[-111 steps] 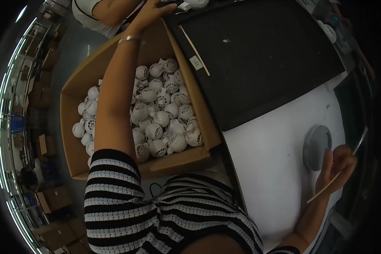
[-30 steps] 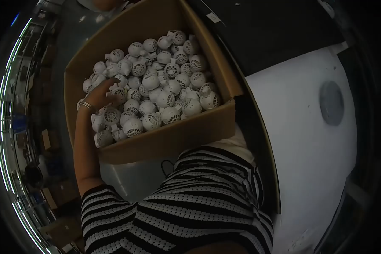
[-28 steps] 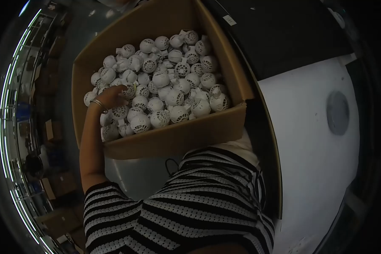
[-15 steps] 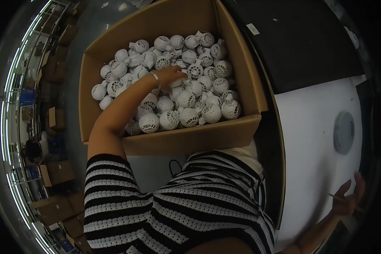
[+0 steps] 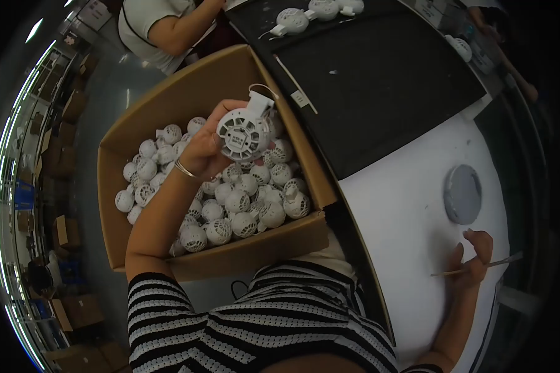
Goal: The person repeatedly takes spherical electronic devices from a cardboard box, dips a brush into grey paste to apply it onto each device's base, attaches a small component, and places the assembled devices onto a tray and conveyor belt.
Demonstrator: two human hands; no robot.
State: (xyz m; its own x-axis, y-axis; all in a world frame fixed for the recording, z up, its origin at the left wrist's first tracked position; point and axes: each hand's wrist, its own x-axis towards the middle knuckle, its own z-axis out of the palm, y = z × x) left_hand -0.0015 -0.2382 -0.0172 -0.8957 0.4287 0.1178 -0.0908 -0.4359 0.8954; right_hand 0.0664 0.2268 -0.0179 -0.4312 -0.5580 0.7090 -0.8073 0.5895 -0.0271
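Observation:
Raised over the cardboard box (image 5: 115, 199), my left hand (image 5: 202, 149) is closed around a white openwork ball ornament (image 5: 242, 135). The ornament has a square tab and a thin loop of cord on top, and its pierced round face is turned to me. Many similar white balls (image 5: 238, 200) fill the box below. Over the white table surface (image 5: 392, 230), my right hand (image 5: 475, 261) grips a thin brush-like stick (image 5: 447, 272) between its fingers. Just beyond that hand sits a round grey dish (image 5: 462, 194).
A black mat (image 5: 367, 81) covers the far part of the table, with several white balls (image 5: 292, 20) along its far edge. A person in a pale shirt (image 5: 162, 28) is beyond the box. Shelves with cartons (image 5: 74, 311) line the left side.
My left hand has come up out of the pile with a ball ornament in it. My right hand, still with the stick, has moved closer to the grey dish. The view has shifted.

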